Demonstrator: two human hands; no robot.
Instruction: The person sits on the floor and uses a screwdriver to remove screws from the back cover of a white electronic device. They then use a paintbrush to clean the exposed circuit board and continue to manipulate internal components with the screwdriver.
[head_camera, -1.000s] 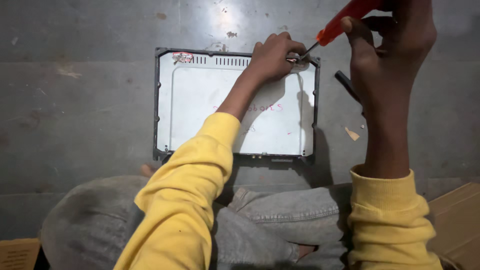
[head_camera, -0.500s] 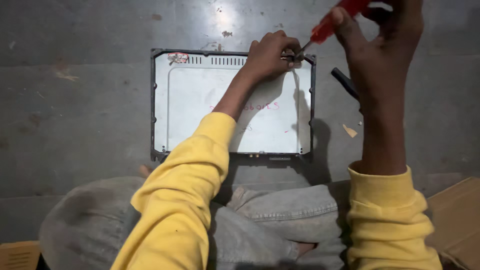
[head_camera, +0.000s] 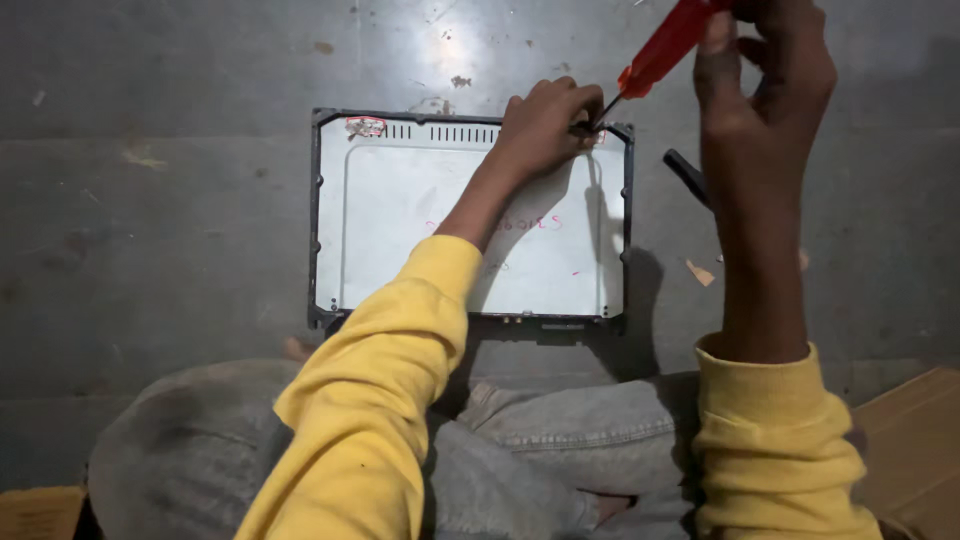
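Clasped in the right hand (head_camera: 765, 70), fingers closed round its handle, a red screwdriver (head_camera: 660, 50) slants down and left from the grip, its thin shaft meeting the far right corner of a flat white panel in a dark frame (head_camera: 400, 230). At that corner the left hand (head_camera: 545, 125) is curled, fingertips pinched beside the tip (what they pinch is hidden). Below and left of the grip the panel lies flat on grey floor (head_camera: 150, 220). A dark tool (head_camera: 688, 175) lies just right of the frame.
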